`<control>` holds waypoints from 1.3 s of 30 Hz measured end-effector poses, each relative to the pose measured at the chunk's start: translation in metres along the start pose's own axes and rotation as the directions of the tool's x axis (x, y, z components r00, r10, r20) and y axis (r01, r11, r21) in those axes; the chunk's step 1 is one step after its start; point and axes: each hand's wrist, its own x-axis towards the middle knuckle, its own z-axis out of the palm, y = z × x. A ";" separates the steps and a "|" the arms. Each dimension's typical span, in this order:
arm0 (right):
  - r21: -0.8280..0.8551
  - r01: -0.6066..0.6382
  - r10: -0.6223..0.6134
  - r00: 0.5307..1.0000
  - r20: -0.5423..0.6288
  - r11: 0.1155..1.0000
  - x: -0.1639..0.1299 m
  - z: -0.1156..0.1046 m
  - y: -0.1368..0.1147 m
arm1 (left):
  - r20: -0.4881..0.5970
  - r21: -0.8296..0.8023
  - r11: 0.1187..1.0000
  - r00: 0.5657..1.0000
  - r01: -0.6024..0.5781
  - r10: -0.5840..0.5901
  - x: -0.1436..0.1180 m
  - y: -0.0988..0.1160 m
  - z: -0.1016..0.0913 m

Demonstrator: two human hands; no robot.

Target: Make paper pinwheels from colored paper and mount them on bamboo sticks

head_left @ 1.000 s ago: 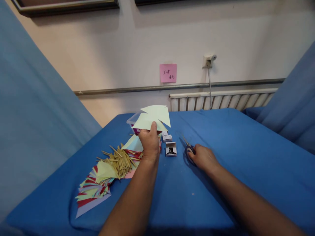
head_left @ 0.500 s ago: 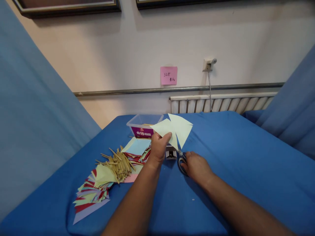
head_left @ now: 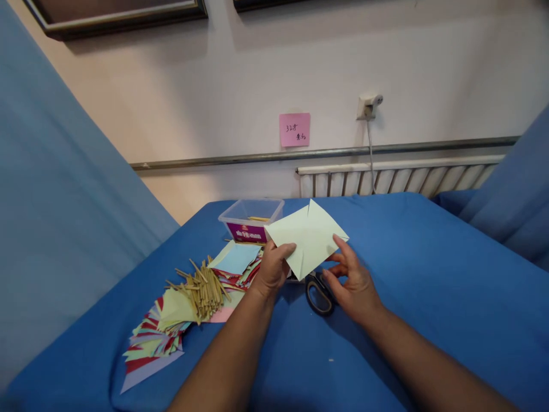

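Note:
A pale green square of paper (head_left: 306, 237) with slits cut in from its corners is held up above the table. My left hand (head_left: 274, 264) pinches its lower left part, thumb on top. My right hand (head_left: 354, 283) is at the paper's right corner, fingers apart, with the index fingertip against the edge. Below the paper lie scissors (head_left: 319, 294) with black handles, close to my right thumb; the paper hides their blades.
Left of my hands lie a heap of thin wooden sticks (head_left: 203, 294), a stack of coloured paper squares (head_left: 235, 259) and a fan of cut paper (head_left: 150, 340). Behind stands a clear plastic box (head_left: 246, 229) with a purple label. A blue cloth (head_left: 407, 274) covers the table.
My right hand has let go of the scissors and moved up to the paper's right corner. The paper has turned and its slits have closed up flatter.

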 end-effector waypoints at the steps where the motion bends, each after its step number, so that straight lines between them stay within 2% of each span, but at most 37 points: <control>1: 0.006 0.006 -0.007 0.999 0.045 1.000 -0.001 0.002 0.000 | 0.009 0.004 1.000 1.000 0.011 -0.011 0.000 -0.001 0.000; 4: 0.000 0.050 -0.050 0.996 0.079 0.999 -0.001 0.008 0.002 | 0.033 0.021 0.999 0.999 0.031 -0.031 0.001 -0.005 -0.001; 7: -0.018 0.089 -0.089 0.996 0.016 0.996 0.003 0.012 0.005 | 0.039 0.019 0.999 0.999 0.037 -0.038 0.000 -0.008 -0.002; 11: -0.003 0.077 -0.077 0.995 -0.070 0.997 0.009 0.016 0.006 | 0.037 -0.024 0.999 0.998 0.046 -0.045 -0.005 -0.010 -0.003; 14: 0.046 0.074 -0.070 0.994 -0.085 0.996 0.011 0.022 0.005 | 0.056 -0.044 0.997 0.997 0.058 -0.055 -0.010 -0.011 -0.004; 18: 0.130 0.075 -0.065 0.995 -0.077 0.989 0.013 0.031 0.005 | -0.001 -0.021 0.997 0.997 0.079 -0.079 -0.013 -0.012 -0.006; 22: 0.128 0.095 -0.091 0.995 -0.041 0.987 0.013 0.036 0.007 | -0.042 -0.037 0.993 0.993 0.109 -0.110 -0.011 -0.012 -0.009; 29: 0.149 0.053 -0.055 0.998 0.012 0.987 0.003 0.029 0.009 | 0.018 -0.072 0.991 0.994 0.110 -0.109 -0.012 -0.010 -0.007; 35: 0.157 -0.011 0.013 1.000 -0.010 0.988 -0.002 0.018 -0.002 | 0.022 -0.108 0.989 0.995 0.100 -0.098 -0.016 -0.014 0.001; 39: 0.092 -0.001 0.005 0.999 -0.036 0.996 -0.003 0.018 -0.005 | -0.013 -0.054 0.999 1.000 0.009 -0.010 -0.016 -0.018 0.001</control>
